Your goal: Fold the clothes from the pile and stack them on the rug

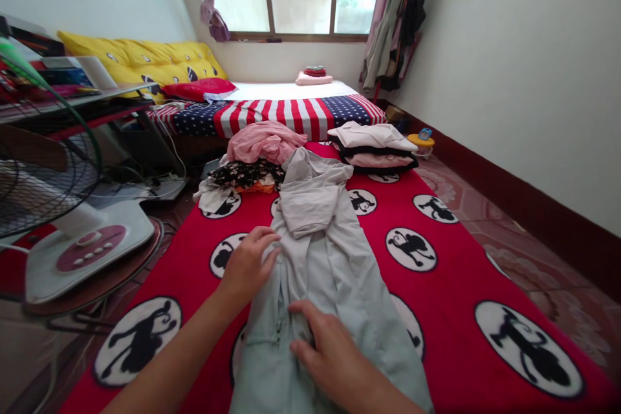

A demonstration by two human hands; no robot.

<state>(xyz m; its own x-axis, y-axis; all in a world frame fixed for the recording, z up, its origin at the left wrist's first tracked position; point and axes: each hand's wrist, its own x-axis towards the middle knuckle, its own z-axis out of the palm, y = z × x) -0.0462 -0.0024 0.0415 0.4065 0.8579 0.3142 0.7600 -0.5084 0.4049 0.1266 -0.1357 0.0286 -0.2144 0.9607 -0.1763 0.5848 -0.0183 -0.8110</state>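
Observation:
A pale grey-green hooded jacket (339,278) lies lengthwise over the red blanket, its upper part folded over on itself near the hood. My left hand (250,262) hovers at or rests on its left edge, fingers bent and apart from the thumb, holding nothing visible. On the front of the jacket, beside a zipper (279,330), is my right hand (327,346). Its thumb and fingers are spread, with no cloth pinched between them. Whether each hand presses on the fabric is hard to tell.
The red blanket (451,317) has monkey prints. Beyond the jacket sit a loose clothes heap (262,145) on the left and a folded stack (373,142) on the right. A fan (87,246) stands at left; a bed (291,113) is under the window.

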